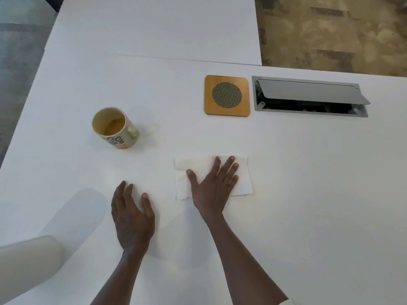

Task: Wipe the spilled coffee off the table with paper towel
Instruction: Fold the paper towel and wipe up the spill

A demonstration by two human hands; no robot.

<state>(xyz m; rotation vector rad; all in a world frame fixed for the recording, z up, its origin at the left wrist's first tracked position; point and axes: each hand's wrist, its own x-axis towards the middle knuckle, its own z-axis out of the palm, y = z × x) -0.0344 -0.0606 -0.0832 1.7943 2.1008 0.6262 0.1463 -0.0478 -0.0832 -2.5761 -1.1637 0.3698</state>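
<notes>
Nearest to us, we see the left hand [132, 219] lying flat and open on the white table [308, 194], holding nothing. Just beside it, the right hand [212, 187] is also open, its fingers spread, pressing down the paper towel [242, 183], which shows a faint brown stain near its far edge. Further away, to the left, stands the mug [114, 128] with a little coffee inside. Beyond, we see 1 wooden coaster [227, 95] beside a cable box [310, 96] with its lid half open.
</notes>
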